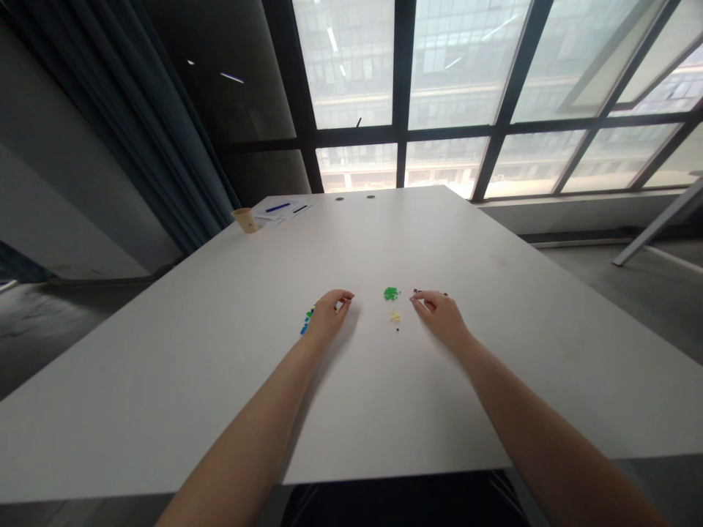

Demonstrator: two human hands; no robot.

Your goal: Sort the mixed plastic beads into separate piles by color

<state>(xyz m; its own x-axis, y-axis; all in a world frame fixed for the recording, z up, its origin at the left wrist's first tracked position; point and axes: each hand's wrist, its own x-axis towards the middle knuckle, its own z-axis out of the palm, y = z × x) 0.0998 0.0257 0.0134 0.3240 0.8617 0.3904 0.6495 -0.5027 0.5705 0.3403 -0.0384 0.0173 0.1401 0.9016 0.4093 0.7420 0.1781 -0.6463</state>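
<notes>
My left hand [329, 313] hovers over or rests on the table, thumb and fingertips drawn together in a pinch; whatever sits between them is too small to make out. Partly hidden behind that hand lies a group of small blue, green and dark pieces [306, 322]. My right hand [438, 313] is also pinched, close to several small dark pieces [416, 290], and I cannot see what its fingertips hold. Between the hands are a pile of small green pieces [390, 293], a few pale yellow pieces [395, 316] and one tiny black piece [398, 330].
The white table [362, 410] stretches away toward large windows. At its far left stand a tan cup [244, 219] and papers [263, 217] with a blue pen [277, 208] on them. Two dark round spots [371, 197] mark the far edge.
</notes>
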